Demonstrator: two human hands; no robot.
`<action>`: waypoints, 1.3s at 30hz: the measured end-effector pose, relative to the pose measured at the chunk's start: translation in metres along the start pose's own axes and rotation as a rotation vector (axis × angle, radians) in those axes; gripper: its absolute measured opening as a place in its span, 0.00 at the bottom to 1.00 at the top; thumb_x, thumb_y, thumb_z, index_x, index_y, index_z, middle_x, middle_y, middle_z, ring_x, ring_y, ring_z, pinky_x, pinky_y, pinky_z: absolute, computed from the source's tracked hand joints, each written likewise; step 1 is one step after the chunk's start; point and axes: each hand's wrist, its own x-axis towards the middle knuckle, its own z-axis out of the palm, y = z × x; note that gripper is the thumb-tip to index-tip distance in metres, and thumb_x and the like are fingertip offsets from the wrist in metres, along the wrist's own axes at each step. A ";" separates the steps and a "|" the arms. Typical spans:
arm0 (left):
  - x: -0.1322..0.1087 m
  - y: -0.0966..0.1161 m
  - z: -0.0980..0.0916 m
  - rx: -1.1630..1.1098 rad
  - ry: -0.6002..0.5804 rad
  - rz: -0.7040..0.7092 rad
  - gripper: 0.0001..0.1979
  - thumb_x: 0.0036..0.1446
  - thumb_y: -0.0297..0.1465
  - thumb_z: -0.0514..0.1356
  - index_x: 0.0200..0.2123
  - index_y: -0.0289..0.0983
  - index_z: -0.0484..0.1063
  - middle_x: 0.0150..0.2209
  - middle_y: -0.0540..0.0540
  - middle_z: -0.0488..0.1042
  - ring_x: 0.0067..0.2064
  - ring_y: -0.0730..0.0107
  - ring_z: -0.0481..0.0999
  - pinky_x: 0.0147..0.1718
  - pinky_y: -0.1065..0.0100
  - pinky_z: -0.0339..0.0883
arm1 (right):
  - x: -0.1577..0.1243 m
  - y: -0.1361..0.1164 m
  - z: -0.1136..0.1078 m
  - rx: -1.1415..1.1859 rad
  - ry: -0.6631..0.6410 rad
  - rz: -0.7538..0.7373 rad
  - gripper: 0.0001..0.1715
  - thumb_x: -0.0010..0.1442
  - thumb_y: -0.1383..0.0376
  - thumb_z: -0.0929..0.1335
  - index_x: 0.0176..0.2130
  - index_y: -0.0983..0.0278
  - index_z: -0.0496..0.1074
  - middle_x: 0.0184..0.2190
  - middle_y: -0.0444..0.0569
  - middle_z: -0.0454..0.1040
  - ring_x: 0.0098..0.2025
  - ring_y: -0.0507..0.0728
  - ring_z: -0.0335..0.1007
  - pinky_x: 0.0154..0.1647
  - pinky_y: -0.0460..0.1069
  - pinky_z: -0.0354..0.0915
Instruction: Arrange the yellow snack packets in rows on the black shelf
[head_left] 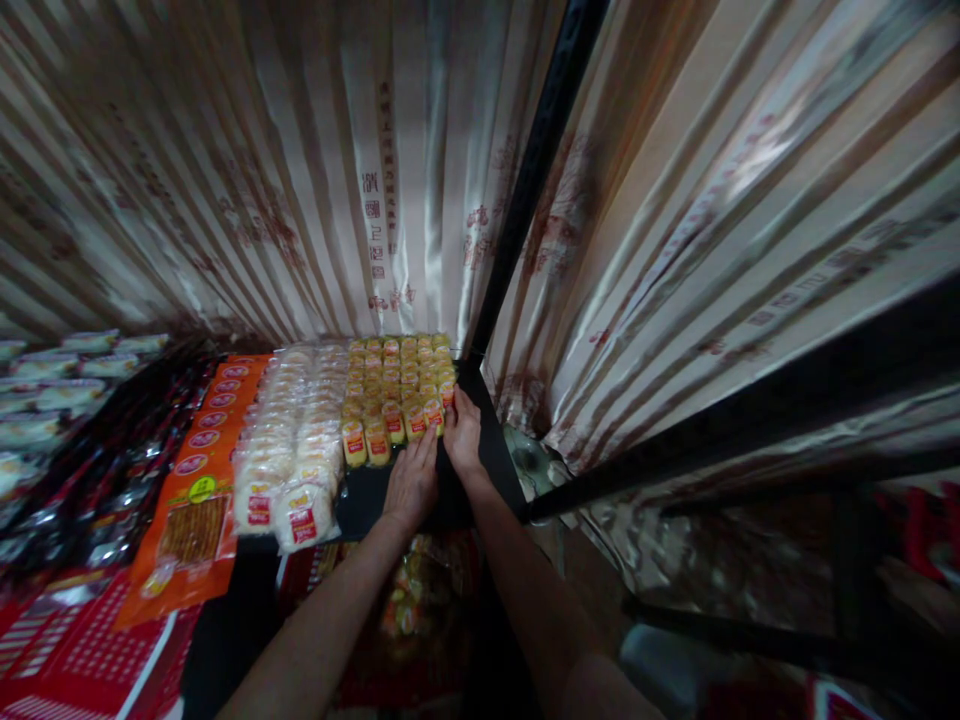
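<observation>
Round white pieces are sealed in clear wrappers; brown sticks are seen in the orange pouch. Yellow packs are set in rows on the black shelf, labels facing frontward; whether their long axes stand upright cannot be told. The front-right packs are touched by the left hand and right hand; whether either grip is clamped cannot be told

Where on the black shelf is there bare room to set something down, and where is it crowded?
Bare black shelf lies between the right hand and the shelf's right edge, and before the yellow packets, between the clear-wrapped packs and left hand. It's crowded leftward, through the orange snack bags.
</observation>
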 end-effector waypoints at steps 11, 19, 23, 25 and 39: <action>-0.004 -0.003 0.009 0.041 0.123 0.040 0.23 0.54 0.18 0.47 0.54 0.30 0.64 0.59 0.39 0.62 0.55 0.59 0.66 0.49 0.60 0.66 | -0.006 -0.010 -0.012 -0.023 0.089 0.001 0.24 0.60 0.63 0.58 0.55 0.68 0.63 0.53 0.58 0.66 0.55 0.60 0.59 0.54 0.58 0.59; -0.004 -0.003 -0.004 -0.075 0.098 0.032 0.15 0.61 0.26 0.48 0.46 0.33 0.71 0.53 0.41 0.69 0.52 0.63 0.67 0.50 0.62 0.66 | -0.058 -0.053 -0.039 0.105 0.086 0.143 0.19 0.60 0.61 0.59 0.48 0.66 0.66 0.43 0.56 0.69 0.44 0.58 0.65 0.44 0.54 0.65; -0.026 0.003 -0.018 -0.183 0.054 -0.047 0.13 0.61 0.28 0.49 0.44 0.35 0.71 0.51 0.43 0.70 0.52 0.65 0.66 0.50 0.64 0.66 | -0.102 -0.081 -0.052 0.278 -0.022 0.165 0.17 0.61 0.61 0.57 0.45 0.65 0.66 0.41 0.55 0.70 0.43 0.57 0.67 0.42 0.52 0.66; -0.051 0.006 -0.023 -0.238 0.046 -0.068 0.13 0.60 0.27 0.50 0.44 0.36 0.71 0.48 0.43 0.71 0.49 0.67 0.67 0.47 0.65 0.67 | -0.122 -0.091 -0.057 0.276 -0.065 0.171 0.15 0.61 0.62 0.57 0.42 0.65 0.68 0.40 0.54 0.70 0.43 0.57 0.67 0.45 0.53 0.65; -0.202 -0.037 0.004 -0.177 -0.455 -0.695 0.16 0.53 0.21 0.52 0.44 0.28 0.71 0.48 0.32 0.70 0.50 0.61 0.70 0.50 0.65 0.62 | -0.225 -0.073 -0.006 -0.114 -1.165 0.154 0.11 0.52 0.74 0.63 0.32 0.66 0.74 0.32 0.57 0.78 0.35 0.59 0.74 0.36 0.49 0.65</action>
